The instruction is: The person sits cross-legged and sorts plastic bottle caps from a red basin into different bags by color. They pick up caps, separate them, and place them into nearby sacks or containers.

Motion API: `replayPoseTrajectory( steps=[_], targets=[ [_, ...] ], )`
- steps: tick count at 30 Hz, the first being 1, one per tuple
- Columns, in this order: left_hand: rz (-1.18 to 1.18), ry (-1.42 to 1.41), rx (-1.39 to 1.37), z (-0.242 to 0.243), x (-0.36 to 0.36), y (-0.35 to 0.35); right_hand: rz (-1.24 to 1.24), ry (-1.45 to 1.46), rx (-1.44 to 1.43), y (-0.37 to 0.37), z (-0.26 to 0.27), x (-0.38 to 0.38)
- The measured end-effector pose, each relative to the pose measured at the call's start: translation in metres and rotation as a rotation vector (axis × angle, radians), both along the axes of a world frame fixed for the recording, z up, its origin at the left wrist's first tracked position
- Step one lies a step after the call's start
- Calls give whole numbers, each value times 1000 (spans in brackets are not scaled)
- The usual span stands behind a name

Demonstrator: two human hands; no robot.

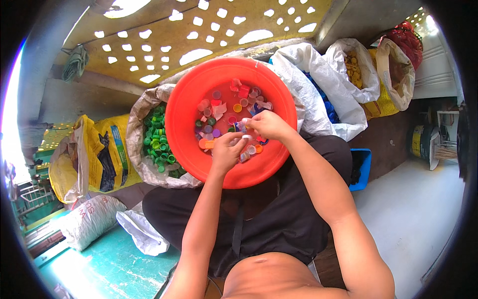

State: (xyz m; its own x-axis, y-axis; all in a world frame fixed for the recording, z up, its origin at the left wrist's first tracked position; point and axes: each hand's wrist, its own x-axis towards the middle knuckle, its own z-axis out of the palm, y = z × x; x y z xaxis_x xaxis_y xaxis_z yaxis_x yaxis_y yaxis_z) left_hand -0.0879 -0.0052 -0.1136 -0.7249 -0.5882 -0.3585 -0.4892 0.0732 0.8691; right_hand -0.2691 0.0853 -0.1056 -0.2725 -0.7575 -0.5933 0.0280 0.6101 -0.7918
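A large red plastic basin (231, 179) rests before me at my crossed legs, with loose plastic bottle caps of mixed colours on its floor. My left hand (227, 149) is over the near part of the basin, a white bottle cap (246, 137) pinched between thumb and fingertips. Just beyond it, to the right, my right hand (269, 125) has its fingers drawn together above the caps. Whether it grips the small pale blue piece (241, 127) at its fingertips is unclear. An orange cap (203, 144), a purple cap (216, 133) and a yellow ring-shaped cap (237, 108) lie nearby.
Left of the basin stands a woven sack of green caps (158, 142); a yellow sack (108, 153) is farther left. At right are white sacks with blue caps (328, 108) and yellow caps (354, 71). A blue bin (368, 168) sits by my right knee.
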Motion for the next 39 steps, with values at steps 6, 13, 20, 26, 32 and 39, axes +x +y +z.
replayPoseTrajectory(
  steps=[6, 13, 20, 26, 32, 39],
  targets=[
    [-70, 123, -468, 57, 0, 0, -65, -589, 63, -3, 24, 22],
    [146, 172, 71, 96, 16, -17, -207, -766, -128, -7, 17, 26],
    [-196, -147, -225, 2, 31, -23, 413, 682, 125, 0, -30, 58],
    [-608, -470, -544, -68, 24, 9, 687, 853, 275, 9, -62, 83],
    [-294, -225, -148, -37, 31, -23, 341, 657, 221, -6, -46, 64],
    [301, 142, 638, 29, 70, -42, -331, -567, -200, -7, 4, 47]
  ],
)
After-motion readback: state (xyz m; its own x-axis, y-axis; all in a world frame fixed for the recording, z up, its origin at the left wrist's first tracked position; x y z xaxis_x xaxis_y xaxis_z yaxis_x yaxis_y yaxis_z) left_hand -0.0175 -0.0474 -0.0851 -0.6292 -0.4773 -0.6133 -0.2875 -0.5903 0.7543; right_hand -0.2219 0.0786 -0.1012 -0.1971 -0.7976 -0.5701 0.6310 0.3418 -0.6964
